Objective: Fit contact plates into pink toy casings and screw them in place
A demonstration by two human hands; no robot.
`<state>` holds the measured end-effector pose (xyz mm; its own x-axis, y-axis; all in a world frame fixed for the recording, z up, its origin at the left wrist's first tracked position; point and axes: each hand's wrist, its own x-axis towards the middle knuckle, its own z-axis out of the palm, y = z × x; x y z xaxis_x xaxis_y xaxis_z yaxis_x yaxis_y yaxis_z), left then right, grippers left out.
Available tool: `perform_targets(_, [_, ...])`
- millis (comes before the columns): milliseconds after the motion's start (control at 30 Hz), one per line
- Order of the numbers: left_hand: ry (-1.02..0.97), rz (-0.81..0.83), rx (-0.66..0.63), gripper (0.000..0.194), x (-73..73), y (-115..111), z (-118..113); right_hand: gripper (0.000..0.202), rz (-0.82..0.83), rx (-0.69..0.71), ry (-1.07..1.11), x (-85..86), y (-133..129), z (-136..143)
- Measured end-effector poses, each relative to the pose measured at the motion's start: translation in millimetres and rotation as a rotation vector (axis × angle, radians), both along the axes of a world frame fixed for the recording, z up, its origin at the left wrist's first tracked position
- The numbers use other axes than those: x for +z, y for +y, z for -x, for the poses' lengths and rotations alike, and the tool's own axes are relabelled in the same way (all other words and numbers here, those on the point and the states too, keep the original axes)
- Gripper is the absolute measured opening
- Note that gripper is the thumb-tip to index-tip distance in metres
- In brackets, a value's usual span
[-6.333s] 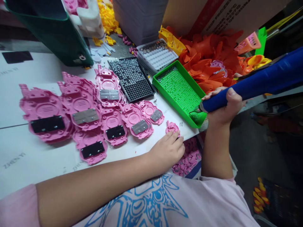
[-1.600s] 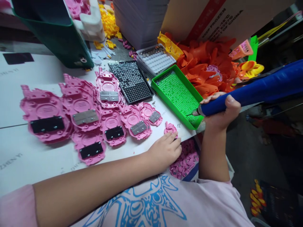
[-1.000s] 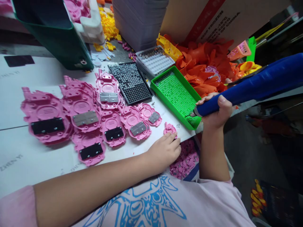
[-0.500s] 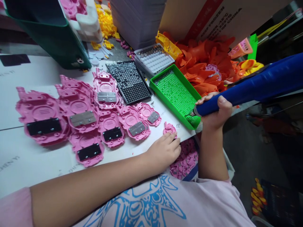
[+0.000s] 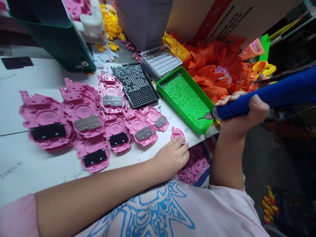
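Head cam, fwd-down, close up

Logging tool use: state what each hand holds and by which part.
The right hand holds the long blue electric screwdriver, grip wrapped around its front end just behind the metal tip. The left hand holds nothing; its fingertips press the small pink plastic piece.

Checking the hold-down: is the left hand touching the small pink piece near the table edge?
Touching. In the head view the left hand lies on the table with its fingertips resting on the small pink piece.
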<state>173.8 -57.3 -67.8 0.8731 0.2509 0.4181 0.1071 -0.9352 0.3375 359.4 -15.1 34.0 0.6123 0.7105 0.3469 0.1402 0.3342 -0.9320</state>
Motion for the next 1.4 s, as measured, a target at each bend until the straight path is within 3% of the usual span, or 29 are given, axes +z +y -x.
perform_targets(100, [-0.005, -0.001, -0.002, 0.021, 0.8, 0.0, 0.0, 0.021, -0.122, 0.051, -0.048, 14.5, -2.8, 8.6])
perform_targets(267, [0.006, 0.005, -0.001, 0.019, 1.9, 0.7, -1.5, 0.017, -0.08, 0.2, -0.027, 28.4, -10.3, 29.3])
perform_targets(600, [0.04, 0.018, -0.01, 0.019, 4.3, 2.3, -3.0, 0.017, -0.029, 0.323, 0.11, -5.5, -15.1, 47.5])
perform_targets(900, [0.034, 0.026, -0.019, 0.019, 5.9, 3.3, -4.3, 0.011, -0.073, 0.399, 0.138, -17.6, -14.8, 49.7])
perform_targets(1233, [0.05, 0.045, -0.027, 0.02, 7.1, 3.8, -4.3, 0.018, -0.018, 0.383, 0.091, -22.2, -14.6, 52.0])
perform_targets(1400, [0.017, 0.034, -0.011, 0.021, 4.3, 2.8, -5.0, 0.019, -0.066, 0.477, 0.052, -24.4, -15.2, 54.2])
